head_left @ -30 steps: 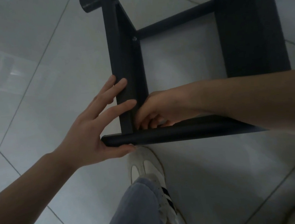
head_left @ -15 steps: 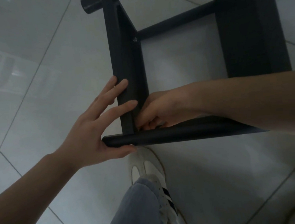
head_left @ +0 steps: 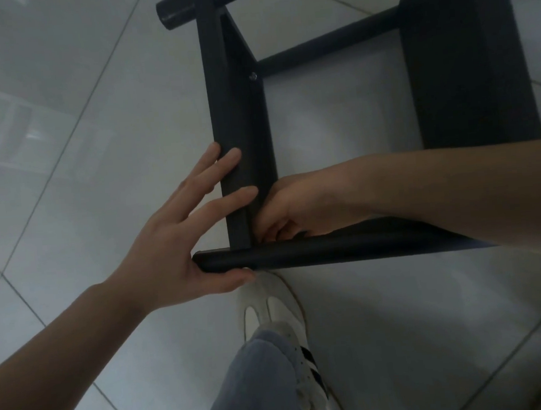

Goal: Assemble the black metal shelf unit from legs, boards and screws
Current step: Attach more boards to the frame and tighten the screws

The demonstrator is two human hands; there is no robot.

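The black shelf unit lies on its side on the floor. My left hand presses straight fingers against the outer face of the left board, thumb under the end of the near leg tube. My right hand reaches into the inner corner where that board meets the leg. Its curled fingertips pinch what looks like a screw, mostly hidden. A fitted screw shows higher on the same board. A second board stands to the right.
The far leg tube and another tube cross the top of the view. My white shoe and jeans leg are just below the near leg. Grey floor tiles lie all around.
Almost nothing has moved. The fingers of my right hand have shifted slightly at the corner joint; my left hand keeps its place.
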